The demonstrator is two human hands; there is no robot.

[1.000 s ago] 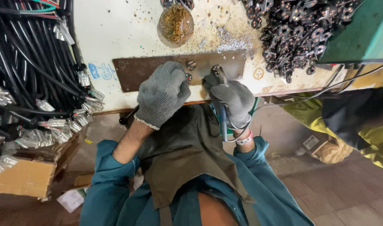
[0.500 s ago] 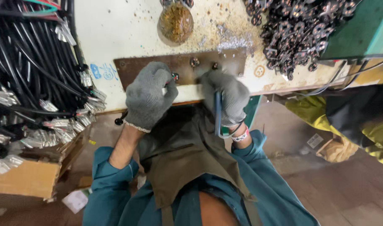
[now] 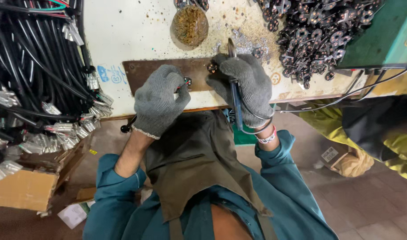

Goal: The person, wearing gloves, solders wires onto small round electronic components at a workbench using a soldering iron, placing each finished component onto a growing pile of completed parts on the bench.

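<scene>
At far left, cable bundle (image 3: 30,71): black cables with silver-wrapped ends hang beside the counter, above a cardboard box (image 3: 23,189).
Counter (image 3: 132,31): pale, stained top, strewn with metal filings near its middle.
Brown plate (image 3: 141,73): flat, dark strip lying along the near edge of the counter; both hands rest on it.
Left hand (image 3: 158,100): in a grey knit glove, fingers curled shut around a small part with thin red and dark wires (image 3: 182,84) showing at the fingertips; positioned on the left half of the brown plate.
Small metal part (image 3: 212,67): sits on the brown plate between the two hands, touching the right glove's fingertips.
Right hand (image 3: 248,86): in a grey knit glove, closed around a blue-handled tool (image 3: 235,100); the tool's metal tip (image 3: 231,46) points away from the person, above the plate.
Round dish (image 3: 190,24): holds brownish granular matter, behind the plate.
Metal parts pile (image 3: 319,31): dark stamped pieces heaped at the right rear of the counter.
Green block (image 3: 385,35): at the far right corner, with cables running below it.
Clothing: teal sleeves (image 3: 110,195) and a brown apron (image 3: 199,164).
</scene>
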